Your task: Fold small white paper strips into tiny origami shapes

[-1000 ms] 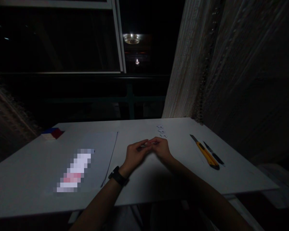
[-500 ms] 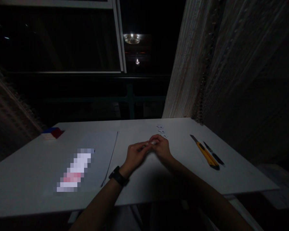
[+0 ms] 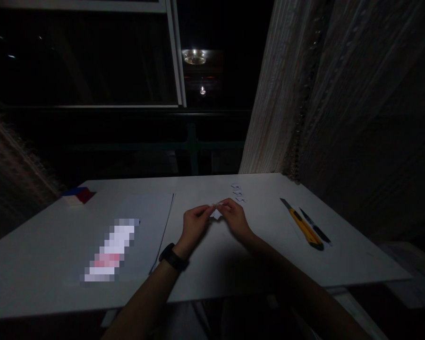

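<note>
A small piece of white paper point(image 3: 216, 214) is pinched between both hands, over the middle of the white table. My left hand point(image 3: 197, 224), with a dark watch on its wrist, grips the paper's left side between thumb and finger. From the right, my right hand point(image 3: 235, 218) pinches the other side, its fingertips close to the left ones. Just beyond the right hand lie several small white paper pieces point(image 3: 238, 193) with dark marks, in a slanting row. The fingers partly hide the held paper, and its folds are too small to make out.
On the right lie a yellow utility knife point(image 3: 304, 227) with its blade out and a dark pen point(image 3: 315, 225). White sheets point(image 3: 156, 226) rest left of my hands, with a blurred bright patch on them. A blue, red and white block point(image 3: 77, 195) sits at the far left.
The hands have shifted slightly left and the fingertips have drawn a little apart. More of the white paper now shows, hanging below the fingers. The table items look the same.
</note>
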### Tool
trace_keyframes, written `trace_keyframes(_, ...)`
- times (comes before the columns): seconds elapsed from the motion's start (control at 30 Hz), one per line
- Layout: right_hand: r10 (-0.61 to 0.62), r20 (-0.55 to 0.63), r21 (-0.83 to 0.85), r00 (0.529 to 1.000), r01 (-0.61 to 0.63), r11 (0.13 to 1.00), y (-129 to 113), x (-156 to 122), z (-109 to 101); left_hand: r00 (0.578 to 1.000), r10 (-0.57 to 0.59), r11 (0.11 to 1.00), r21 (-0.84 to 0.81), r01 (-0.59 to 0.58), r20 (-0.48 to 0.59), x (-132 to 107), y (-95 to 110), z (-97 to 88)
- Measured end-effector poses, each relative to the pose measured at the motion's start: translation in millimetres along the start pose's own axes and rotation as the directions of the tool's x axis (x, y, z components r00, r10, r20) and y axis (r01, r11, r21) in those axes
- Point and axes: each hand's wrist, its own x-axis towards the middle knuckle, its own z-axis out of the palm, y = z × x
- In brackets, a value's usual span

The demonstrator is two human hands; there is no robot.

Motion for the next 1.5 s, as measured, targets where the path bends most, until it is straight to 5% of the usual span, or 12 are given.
trace_keyframes(1.13,0.190,-0.012,0.081,0.982,-0.189,0.979,5,6,-11,0.992,0.101,0.990,0.102,-0.093,-0.076,-2,-3,-1.9)
trace_keyframes(1.37,0.092,-0.056,0.003,0.994,-0.092,0.996,6,5,-8,0.998,0.002,0.999,0.039,0.000,-0.060,-1,3,-1.8)
trace_keyframes(1.5,0.041,0.027,0.003,0.999,-0.041,0.999,6,5,-10,0.998,-0.028,0.999,-0.026,0.027,-0.051,1,7,-4.8)
